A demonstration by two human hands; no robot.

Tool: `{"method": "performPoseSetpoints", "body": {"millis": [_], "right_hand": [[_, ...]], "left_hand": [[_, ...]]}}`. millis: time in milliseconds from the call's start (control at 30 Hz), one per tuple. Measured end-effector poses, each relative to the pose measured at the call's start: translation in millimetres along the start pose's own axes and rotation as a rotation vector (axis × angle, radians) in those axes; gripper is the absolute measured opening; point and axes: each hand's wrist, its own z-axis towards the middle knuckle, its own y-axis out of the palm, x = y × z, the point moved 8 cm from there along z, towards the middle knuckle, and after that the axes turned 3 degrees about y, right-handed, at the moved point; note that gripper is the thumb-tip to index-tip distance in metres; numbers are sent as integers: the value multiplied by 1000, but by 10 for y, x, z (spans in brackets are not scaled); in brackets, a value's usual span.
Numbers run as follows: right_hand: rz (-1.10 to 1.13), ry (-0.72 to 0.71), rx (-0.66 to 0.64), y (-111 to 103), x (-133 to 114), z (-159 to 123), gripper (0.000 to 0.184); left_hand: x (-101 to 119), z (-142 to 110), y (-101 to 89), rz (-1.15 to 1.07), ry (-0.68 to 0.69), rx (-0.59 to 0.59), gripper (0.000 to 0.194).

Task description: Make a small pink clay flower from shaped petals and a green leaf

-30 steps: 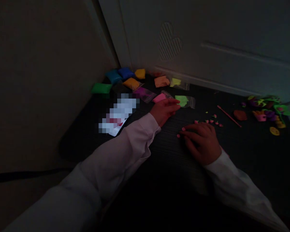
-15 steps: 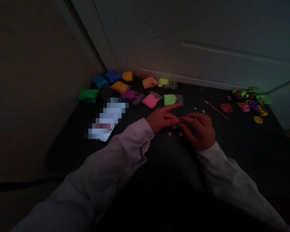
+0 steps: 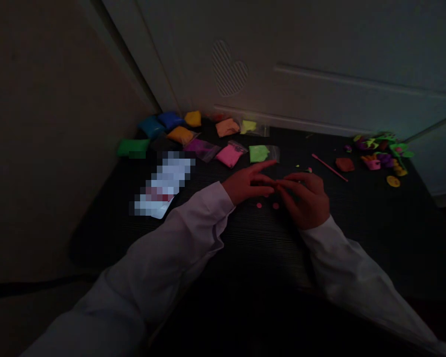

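My left hand (image 3: 247,186) is held over the dark table with its index finger stretched out and the thumb apart from the other fingers. At its fingertips, my right hand (image 3: 307,199) is closed in a pinch; whatever lies between the fingers is too small and dark to make out. Just below the hands lie small flat pink discs, one pink disc (image 3: 259,205) to the left and another pink disc (image 3: 275,206) near my right thumb. A third is mostly hidden under my left hand. Beyond the fingers is a bag of light green clay (image 3: 259,153).
Bags of coloured clay, among them a pink one (image 3: 230,154) and an orange one (image 3: 181,135), line the back left. A lit phone (image 3: 165,186) lies left. At right are a pink stick tool (image 3: 330,167), a reddish-brown lump (image 3: 344,164) and several small clay figures (image 3: 371,162).
My left thumb has drawn away from the right fingertips, leaving a gap. The right hand stays pinched at the left fingers. The view has shifted slightly.
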Motion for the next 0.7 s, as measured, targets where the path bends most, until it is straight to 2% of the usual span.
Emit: {"method": "performPoseSetpoints", "body": {"millis": [167, 233, 433, 700], "right_hand": [[34, 68, 52, -76, 100, 10, 20], [44, 69, 61, -91, 108, 20, 16], [48, 89, 62, -103, 108, 43, 8], [14, 52, -13, -90, 66, 31, 9]], "left_hand": [[55, 16, -104, 151, 66, 99, 29], [64, 25, -159, 211, 79, 145, 19], [57, 47, -281, 189, 93, 235, 14], [16, 67, -324, 98, 80, 250, 13]]}}
